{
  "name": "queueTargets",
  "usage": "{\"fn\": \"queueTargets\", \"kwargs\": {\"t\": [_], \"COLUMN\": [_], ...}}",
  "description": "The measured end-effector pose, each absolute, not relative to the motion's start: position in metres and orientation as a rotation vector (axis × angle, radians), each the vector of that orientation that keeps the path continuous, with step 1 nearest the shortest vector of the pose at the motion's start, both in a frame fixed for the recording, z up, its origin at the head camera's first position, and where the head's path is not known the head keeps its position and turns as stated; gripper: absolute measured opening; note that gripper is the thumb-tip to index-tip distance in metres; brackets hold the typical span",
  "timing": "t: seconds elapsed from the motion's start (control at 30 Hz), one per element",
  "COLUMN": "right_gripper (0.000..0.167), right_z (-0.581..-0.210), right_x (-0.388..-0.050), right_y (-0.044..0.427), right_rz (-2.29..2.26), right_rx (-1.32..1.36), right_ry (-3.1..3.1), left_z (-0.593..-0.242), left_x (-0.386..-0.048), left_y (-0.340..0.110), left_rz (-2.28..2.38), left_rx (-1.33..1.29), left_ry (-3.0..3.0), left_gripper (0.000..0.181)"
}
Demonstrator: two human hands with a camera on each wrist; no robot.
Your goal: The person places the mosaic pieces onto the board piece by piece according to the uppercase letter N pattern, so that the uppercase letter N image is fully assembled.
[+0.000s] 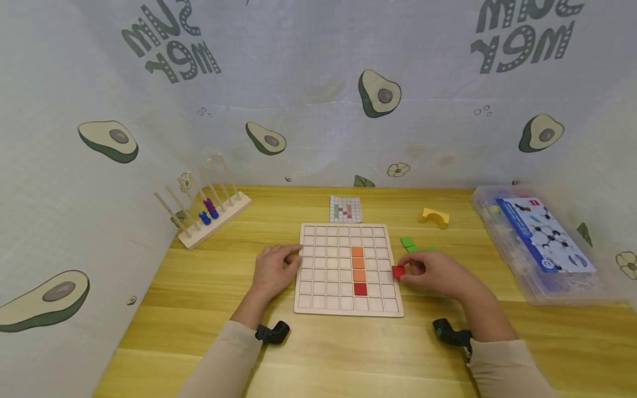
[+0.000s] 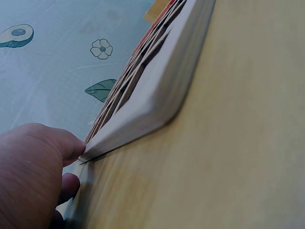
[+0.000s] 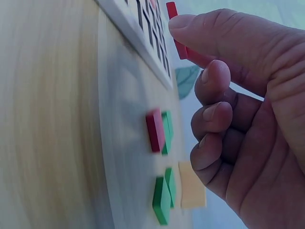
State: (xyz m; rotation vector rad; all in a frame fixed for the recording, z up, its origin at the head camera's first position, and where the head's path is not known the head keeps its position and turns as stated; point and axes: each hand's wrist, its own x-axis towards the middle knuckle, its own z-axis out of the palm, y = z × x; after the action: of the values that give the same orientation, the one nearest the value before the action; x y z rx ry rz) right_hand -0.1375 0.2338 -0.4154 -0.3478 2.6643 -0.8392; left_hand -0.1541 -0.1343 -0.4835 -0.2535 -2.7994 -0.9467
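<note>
A wooden grid board (image 1: 318,304) lies on the table. Down one of its columns run several orange tiles (image 1: 358,263), with a red tile (image 1: 360,289) in the cell below them. My left hand (image 1: 273,271) touches the board's left edge with its thumb and index finger. Beyond the right edge, my right hand (image 1: 438,273) pinches a red square tile (image 1: 398,271) between thumb and index finger; the other fingers are curled, as the right wrist view shows. Beneath that hand lie green tiles (image 3: 162,200) and another red tile (image 3: 155,130).
A small printed card (image 1: 345,209) with a coloured grid lies behind the board. A peg rack (image 1: 216,221) with a few beads stands at the back left. Further right are a yellow arch block (image 1: 434,216) and a clear plastic box (image 1: 517,271) with a blue-and-white booklet.
</note>
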Motion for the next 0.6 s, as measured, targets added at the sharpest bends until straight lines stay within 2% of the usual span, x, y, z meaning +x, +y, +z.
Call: {"fn": "queueTargets", "kwargs": {"t": [0.6], "right_gripper": [0.019], "right_z": [-0.419], "right_x": [-0.138], "right_y": [0.185], "right_rz": [-0.833], "right_rx": [-0.503], "right_ry": [2.597], "left_z": [-0.485], "left_x": [-0.155], "left_y": [-0.134], "left_rz": [-0.944], "left_rx": [-0.256], "left_ry": [-2.805], "left_gripper": [0.03]}}
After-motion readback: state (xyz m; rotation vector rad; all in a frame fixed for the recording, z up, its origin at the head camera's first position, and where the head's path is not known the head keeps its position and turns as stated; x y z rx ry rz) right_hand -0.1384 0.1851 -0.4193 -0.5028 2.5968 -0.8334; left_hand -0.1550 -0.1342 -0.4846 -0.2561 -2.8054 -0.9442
